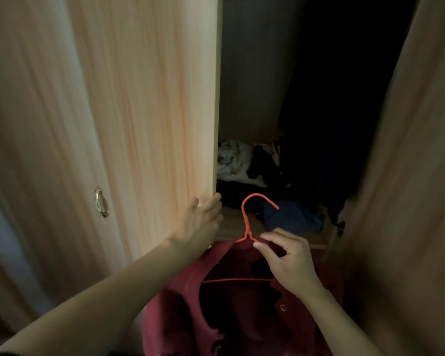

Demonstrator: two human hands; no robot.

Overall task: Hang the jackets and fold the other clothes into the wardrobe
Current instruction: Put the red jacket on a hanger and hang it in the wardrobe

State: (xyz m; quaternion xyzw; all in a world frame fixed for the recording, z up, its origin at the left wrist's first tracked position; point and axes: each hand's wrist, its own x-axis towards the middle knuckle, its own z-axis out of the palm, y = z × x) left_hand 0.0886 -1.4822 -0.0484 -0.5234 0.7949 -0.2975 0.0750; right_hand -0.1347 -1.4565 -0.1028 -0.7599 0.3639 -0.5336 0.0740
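Our left hand [202, 222] grips the free edge of the left wardrobe door [139, 111], probably to hold it wide open. Our right hand [290, 263] pinches the orange wire hanger [247, 222] just below its neck, leaving the hook free. The red jacket [242, 317] hangs on it, outside the wardrobe, in front of the shelf [233, 227] of crumpled clothes [290, 217].

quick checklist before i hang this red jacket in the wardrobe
1. The red jacket sits on the orange hanger: ok.
2. The right hand pinches the hanger near its neck: ok.
3. The left hand holds the left door open: ok.
4. The hook is free and points up: ok.
5. Hanging rail: cannot tell, the interior is too dark.
6. The shelf is tidy: not ok, loose clothes are piled on it.
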